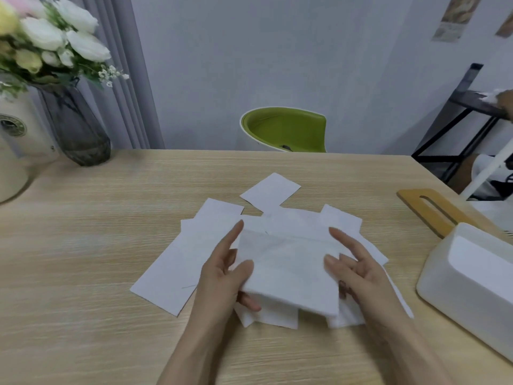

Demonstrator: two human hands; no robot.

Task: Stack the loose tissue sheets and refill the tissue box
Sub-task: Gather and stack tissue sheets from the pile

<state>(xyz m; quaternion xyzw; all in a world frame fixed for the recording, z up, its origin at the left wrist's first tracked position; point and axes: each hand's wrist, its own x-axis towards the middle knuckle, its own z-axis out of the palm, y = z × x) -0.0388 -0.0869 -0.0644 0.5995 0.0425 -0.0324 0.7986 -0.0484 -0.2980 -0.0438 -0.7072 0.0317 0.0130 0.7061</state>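
A stack of white tissue sheets (pixel 288 270) is lifted slightly above the table's middle, held at both ends. My left hand (pixel 224 273) grips its left edge, thumb on top and fingers beneath, index finger stretched along the side. My right hand (pixel 355 268) holds the right edge, thumb on top. Several loose tissue sheets (pixel 172 268) lie spread on the wooden table (pixel 83 301) around and under the stack; one single sheet (pixel 270 191) lies farther back. The white tissue box (pixel 472 279) stands open at the right edge, its wooden slotted lid (pixel 430 211) lying behind it.
A dark glass vase of white flowers (pixel 76 126) and a cream jug (pixel 16 145) stand at the table's far left corner. A green chair (pixel 286 129) sits behind the table. A black metal shelf (pixel 466 115) stands at the far right.
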